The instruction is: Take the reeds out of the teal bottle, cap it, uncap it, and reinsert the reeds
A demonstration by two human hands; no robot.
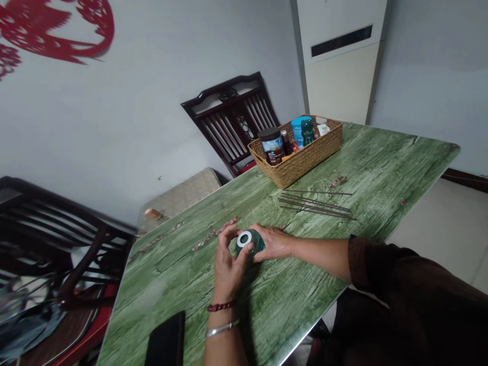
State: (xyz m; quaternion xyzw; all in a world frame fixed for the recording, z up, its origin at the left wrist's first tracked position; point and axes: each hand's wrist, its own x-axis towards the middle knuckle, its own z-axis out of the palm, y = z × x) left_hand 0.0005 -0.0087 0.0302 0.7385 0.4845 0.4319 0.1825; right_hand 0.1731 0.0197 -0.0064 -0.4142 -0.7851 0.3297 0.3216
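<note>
Holding a small green glass jar (249, 245) up over the green desk (171, 277), I have my left grip (229, 267) and right grip (272, 242) closed around it. Thin dark sticks (316, 205) and a woven basket (295, 165) sit farther up the desk.

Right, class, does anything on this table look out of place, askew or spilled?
The thin dark rods look odd: they lie loose and crossed on the green wood-grain tabletop, not gathered together or put in the woven straw basket nearby.
</note>
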